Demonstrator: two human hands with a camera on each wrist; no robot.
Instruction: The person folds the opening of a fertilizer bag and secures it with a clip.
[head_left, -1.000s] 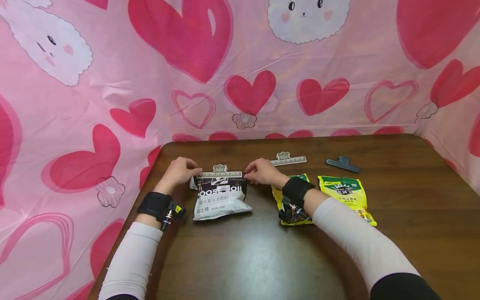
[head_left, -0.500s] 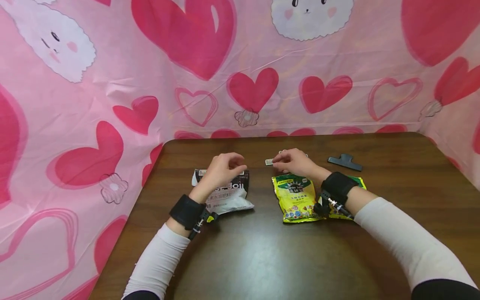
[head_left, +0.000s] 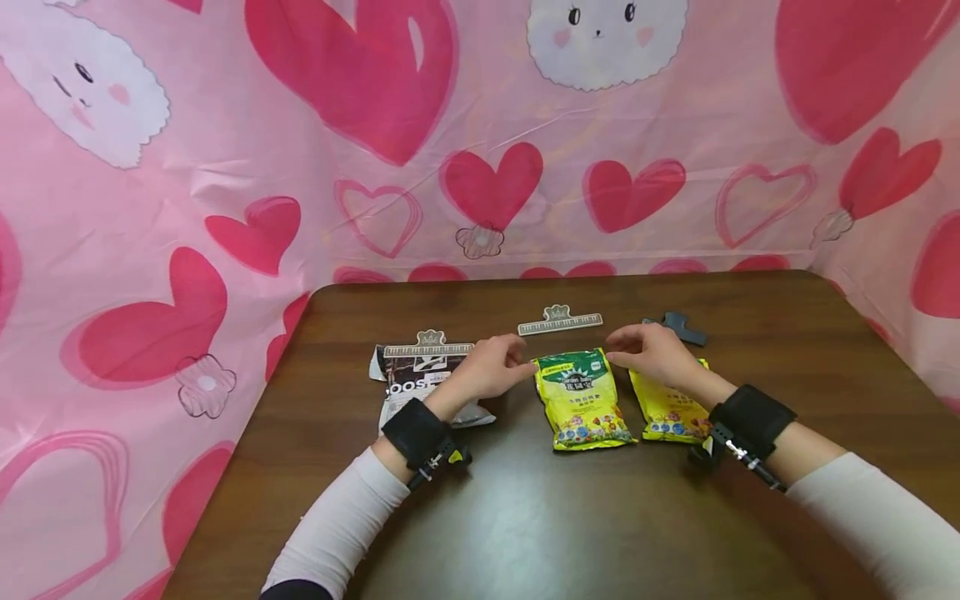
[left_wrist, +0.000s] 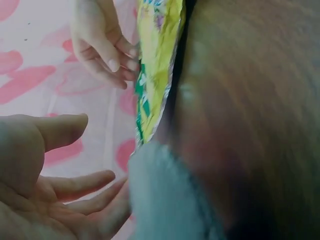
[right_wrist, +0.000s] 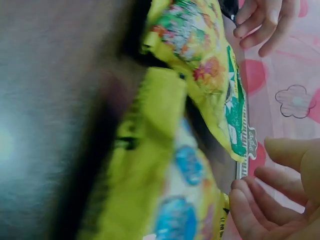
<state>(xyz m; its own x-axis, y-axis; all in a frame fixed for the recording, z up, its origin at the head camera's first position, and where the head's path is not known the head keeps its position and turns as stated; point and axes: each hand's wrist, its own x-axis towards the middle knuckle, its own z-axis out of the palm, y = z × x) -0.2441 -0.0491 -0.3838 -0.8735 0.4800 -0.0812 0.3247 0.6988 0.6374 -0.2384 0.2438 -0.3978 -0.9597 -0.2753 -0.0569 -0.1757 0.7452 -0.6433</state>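
A yellow bag with a green top (head_left: 581, 398) lies flat at the table's middle. My left hand (head_left: 517, 363) hovers at its top left corner and my right hand (head_left: 619, 355) at its top right corner. Both have relaxed fingers and hold nothing. The left wrist view shows my left palm (left_wrist: 45, 190) open beside the yellow bag (left_wrist: 155, 75). In the right wrist view my right hand's fingers (right_wrist: 272, 192) are loosely curled and empty next to the same bag (right_wrist: 210, 65). A dark and white bag (head_left: 420, 383) with a ruler-shaped clip (head_left: 429, 345) on its top lies to the left.
A second yellow bag (head_left: 663, 408) lies under my right wrist. A loose ruler-shaped clip (head_left: 559, 322) and a dark clip (head_left: 679, 327) lie further back on the brown table (head_left: 525, 517). Pink heart-print sheeting (head_left: 225, 208) walls in the table at the back and sides.
Both hands let go of the clip on the dark bag and moved right. The right hand passed by the loose clip, and both now flank the top of the middle yellow bag.
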